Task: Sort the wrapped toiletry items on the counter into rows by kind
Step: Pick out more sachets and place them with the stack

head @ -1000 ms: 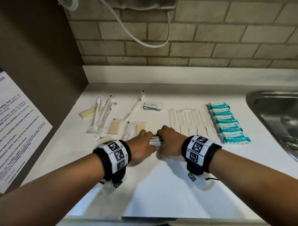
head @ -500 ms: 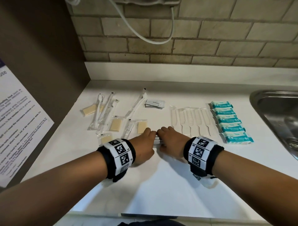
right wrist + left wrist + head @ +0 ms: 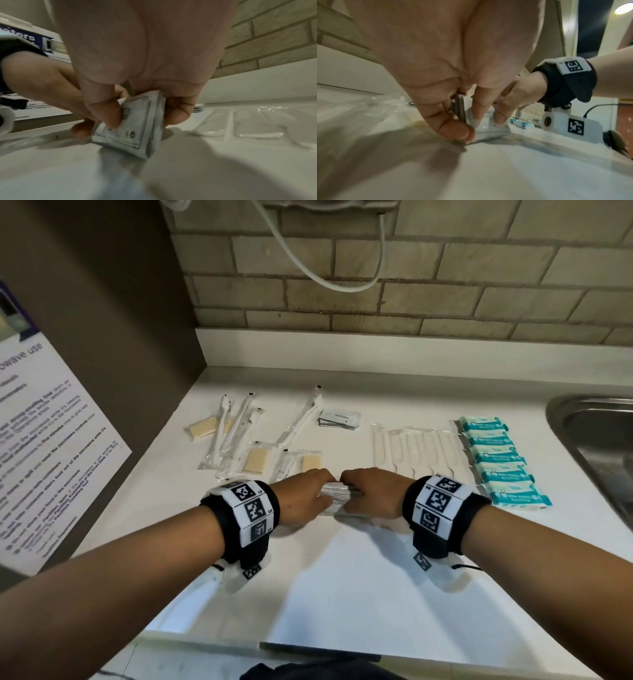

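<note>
At the frame's centre our left hand (image 3: pixel 303 497) and right hand (image 3: pixel 371 494) pinch a stack of flat grey-white sachets (image 3: pixel 337 501) upright on its edge on the white counter (image 3: pixel 342 594), likely squaring it. Beyond it, at right, five teal wipe packs (image 3: pixel 496 460) form one row. At upper left, three tan wrapped bars and several clear-wrapped toothbrushes (image 3: pixel 236 429) lie mixed.

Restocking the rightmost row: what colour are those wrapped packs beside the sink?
Teal and white wrapped packs, clearest in the head view.
</note>
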A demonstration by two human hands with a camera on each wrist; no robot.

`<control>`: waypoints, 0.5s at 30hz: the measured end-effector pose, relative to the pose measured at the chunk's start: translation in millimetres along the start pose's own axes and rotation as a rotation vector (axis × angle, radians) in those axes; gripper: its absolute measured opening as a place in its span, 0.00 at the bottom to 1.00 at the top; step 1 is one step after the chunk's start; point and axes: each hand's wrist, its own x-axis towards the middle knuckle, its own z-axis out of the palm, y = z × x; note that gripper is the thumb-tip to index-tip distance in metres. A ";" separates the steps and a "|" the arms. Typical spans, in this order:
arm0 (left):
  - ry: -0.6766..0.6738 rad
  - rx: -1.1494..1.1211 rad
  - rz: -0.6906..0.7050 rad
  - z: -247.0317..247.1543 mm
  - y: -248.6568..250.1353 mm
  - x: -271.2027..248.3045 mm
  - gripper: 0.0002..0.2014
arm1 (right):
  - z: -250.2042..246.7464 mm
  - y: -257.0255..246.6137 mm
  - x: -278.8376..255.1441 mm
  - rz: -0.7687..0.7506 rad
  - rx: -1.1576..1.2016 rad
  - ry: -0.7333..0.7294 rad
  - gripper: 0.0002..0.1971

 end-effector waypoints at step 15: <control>0.374 -0.066 0.008 -58.8 -34.5 18.8 0.16 | -56.8 17.3 11.0 0.076 0.497 0.229 0.22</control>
